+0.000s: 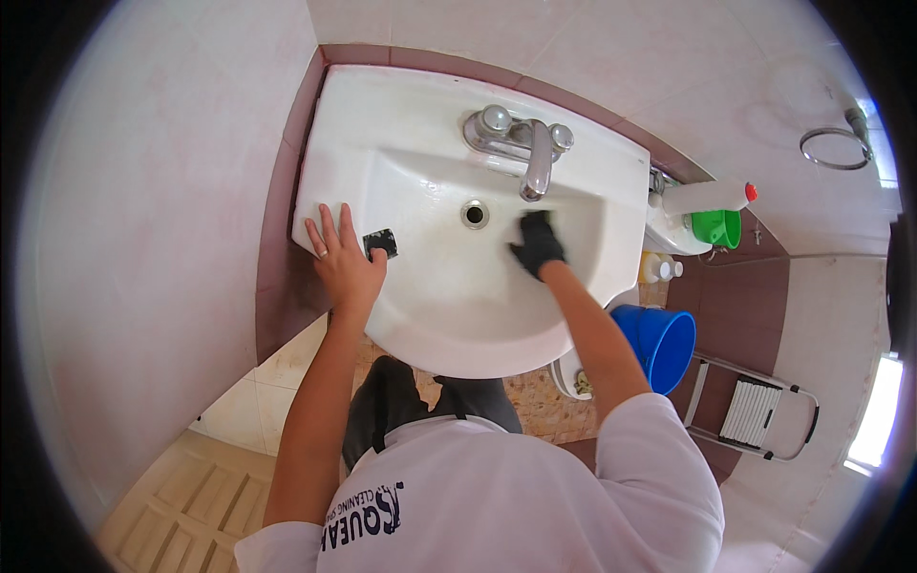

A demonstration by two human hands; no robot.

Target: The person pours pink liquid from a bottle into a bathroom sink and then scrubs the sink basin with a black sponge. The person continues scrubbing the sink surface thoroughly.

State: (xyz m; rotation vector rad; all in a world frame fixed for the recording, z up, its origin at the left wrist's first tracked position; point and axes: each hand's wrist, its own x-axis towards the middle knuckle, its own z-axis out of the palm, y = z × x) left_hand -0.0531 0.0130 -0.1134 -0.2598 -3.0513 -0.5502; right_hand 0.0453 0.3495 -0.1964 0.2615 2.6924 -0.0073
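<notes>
A white sink with a chrome faucet and a round drain is in front of me. My left hand, bare with a ring, lies flat on the sink's left rim, fingers spread. Its thumb touches a small black square pad with whitish smears, at the edge of the basin. Inside the basin, right of the drain and below the spout, is my right hand in a black glove. Motion smears its fingers, and whatever might be under them is hidden.
Right of the sink, a white bottle with a red cap and a green container sit on a white toilet tank. Below are small bottles, a blue bucket and a folding step stool. A tiled wall borders the left.
</notes>
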